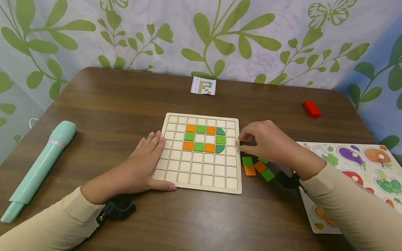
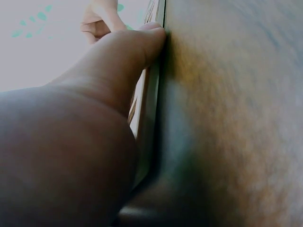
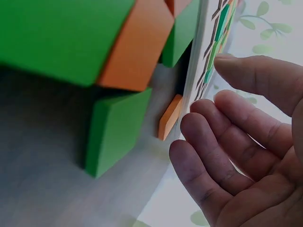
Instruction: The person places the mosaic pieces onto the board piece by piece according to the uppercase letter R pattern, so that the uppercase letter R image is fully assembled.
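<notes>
A light wooden grid board (image 1: 197, 178) lies on the table, with orange and green square tiles (image 1: 198, 146) and dark green rounded tiles (image 1: 219, 148) set in its cells. My left hand (image 1: 143, 162) rests along the board's left edge, fingers straight, thumb at the near edge. Beside the right edge is my right hand (image 1: 267, 142), fingers loosely bent; in the right wrist view its thumb and fingers stand apart with nothing visible between them. Below it lie loose green and orange tiles (image 1: 249, 170). A small orange tile (image 3: 170, 117) sits close to the board's side near those fingertips.
A small pattern card (image 1: 203, 86) lies at the table's back edge. The red block (image 1: 312, 109) is at the back right. A vegetable picture board (image 1: 329, 231) lies partly under my right forearm. A mint-green folded umbrella-like object (image 1: 39, 170) is on the left.
</notes>
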{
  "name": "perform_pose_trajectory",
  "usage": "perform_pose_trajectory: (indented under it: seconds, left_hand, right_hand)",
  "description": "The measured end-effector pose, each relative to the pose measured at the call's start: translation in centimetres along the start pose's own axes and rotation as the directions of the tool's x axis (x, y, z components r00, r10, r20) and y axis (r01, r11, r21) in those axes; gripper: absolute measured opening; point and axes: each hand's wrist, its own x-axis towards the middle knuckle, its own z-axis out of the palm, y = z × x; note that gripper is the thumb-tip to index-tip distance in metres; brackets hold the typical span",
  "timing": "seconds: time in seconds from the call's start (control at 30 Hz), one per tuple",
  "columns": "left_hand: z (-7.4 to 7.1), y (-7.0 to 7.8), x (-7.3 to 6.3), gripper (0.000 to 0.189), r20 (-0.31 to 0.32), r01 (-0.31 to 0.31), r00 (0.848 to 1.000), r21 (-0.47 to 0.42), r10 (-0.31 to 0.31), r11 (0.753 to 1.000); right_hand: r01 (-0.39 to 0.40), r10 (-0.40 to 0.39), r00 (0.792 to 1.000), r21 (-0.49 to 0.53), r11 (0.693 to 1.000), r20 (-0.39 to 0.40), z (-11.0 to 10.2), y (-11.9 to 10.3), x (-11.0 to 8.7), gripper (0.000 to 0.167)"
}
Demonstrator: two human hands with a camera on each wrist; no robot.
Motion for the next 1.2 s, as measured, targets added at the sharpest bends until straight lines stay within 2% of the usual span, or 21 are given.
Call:
perform_pose_trajectory:
  seconds: [0.3, 0.9, 1.2]
  left_hand:
    - [-0.1, 0.1, 0.0, 0.133, 0.003, -0.002, 1.0, 0.005, 0.002, 1.0]
    - [0.0, 0.1, 0.2, 0.134, 0.006, 0.017, 1.0, 0.014, -0.017, 1.0]
    - [0.0, 0.1, 0.2, 0.135, 0.01, 0.026, 1.0, 0.014, -0.026, 1.0]
  right_hand:
    - [-0.064, 0.065, 0.997, -0.012, 0.998, 0.033, -0.2, 0.4, -0.9, 0.025]
    - [-0.135, 0.139, 0.982, -0.04, 0.99, 0.131, -1.5, 1.2, -2.8, 0.031]
    - [-0.125, 0.129, 0.983, -0.04, 0.991, 0.13, -1.6, 2.0, -3.7, 0.032]
